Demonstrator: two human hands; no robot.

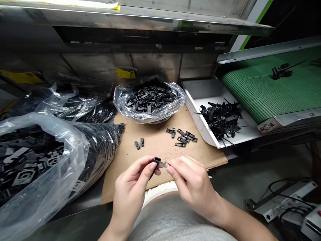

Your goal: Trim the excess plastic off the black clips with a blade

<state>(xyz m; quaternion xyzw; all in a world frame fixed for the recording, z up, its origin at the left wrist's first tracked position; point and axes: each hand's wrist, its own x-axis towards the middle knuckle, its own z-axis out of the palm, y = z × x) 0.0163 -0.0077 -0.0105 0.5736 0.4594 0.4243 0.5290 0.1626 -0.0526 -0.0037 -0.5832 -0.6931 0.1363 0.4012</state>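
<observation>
My left hand (130, 187) pinches a small black plastic part (156, 162) with a rectangular opening at its upper end. In my right hand (194, 182) is a small knife with a thin grey blade (164, 164), its tip at the part's edge; most of its handle is hidden in my fist. Both hands are above the front of a cardboard sheet (117, 177). Beyond them lie two short black pieces (139, 143) and, farther right, a loose group of black rectangular parts (184, 137).
A plastic-lined container (150, 117) full of black parts stands behind. Large clear bags (72, 180) of black parts crowd the left. On the right, a white tray (200, 129) holds spiky black pieces below a green conveyor belt (271, 90). A metal shelf (150, 18) crosses overhead.
</observation>
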